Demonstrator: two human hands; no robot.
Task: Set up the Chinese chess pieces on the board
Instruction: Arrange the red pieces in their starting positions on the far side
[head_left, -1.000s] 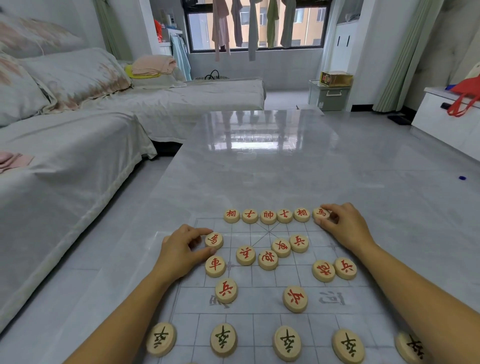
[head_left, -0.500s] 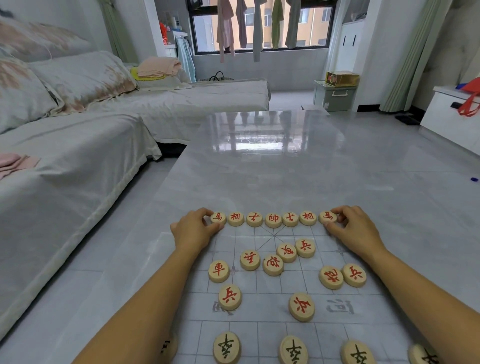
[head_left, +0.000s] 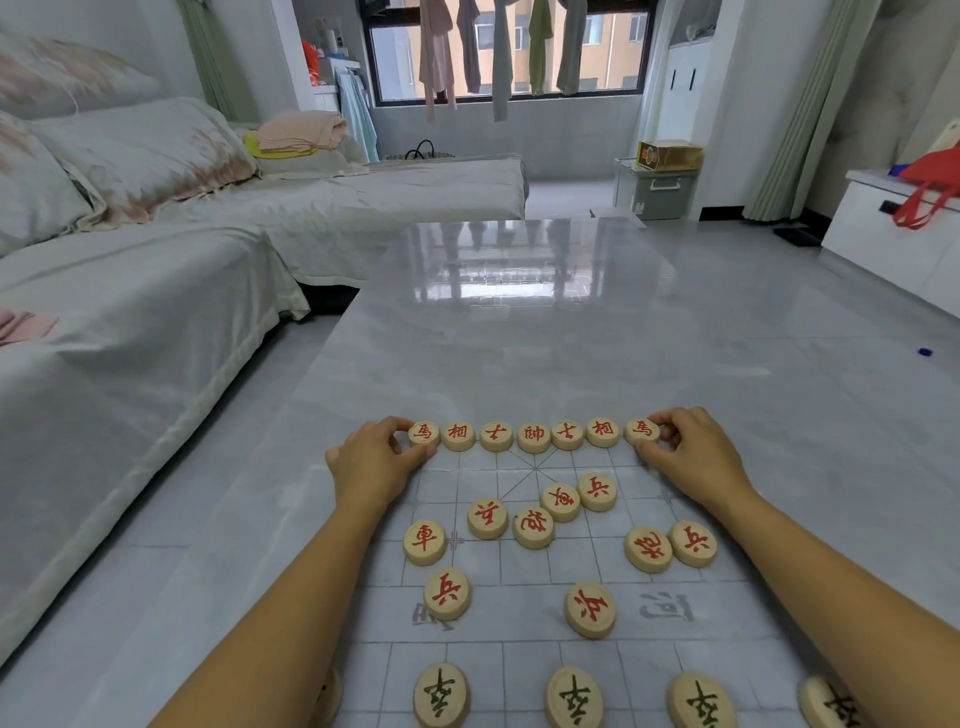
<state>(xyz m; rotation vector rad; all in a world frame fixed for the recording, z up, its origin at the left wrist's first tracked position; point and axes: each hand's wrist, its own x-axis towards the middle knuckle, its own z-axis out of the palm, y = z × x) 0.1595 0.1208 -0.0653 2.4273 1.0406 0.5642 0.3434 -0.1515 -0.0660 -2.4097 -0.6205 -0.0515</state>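
A clear plastic chess board with a grey grid lies on the glossy table. Along its far edge stands a row of several round wooden pieces with red characters. My left hand pinches the leftmost red horse piece of that row. My right hand pinches the rightmost red horse piece. Loose red pieces lie scattered mid-board, among them a chariot and a soldier. Black-character pieces line the near edge.
The grey table stretches far ahead of the board. A covered sofa runs along the left, close to the table's left edge. A white cabinet with a red bag stands at the right.
My left hand carried a red horse piece from mid-board up to the left end of the far row. My right hand stayed on the right horse piece, shifting it slightly.
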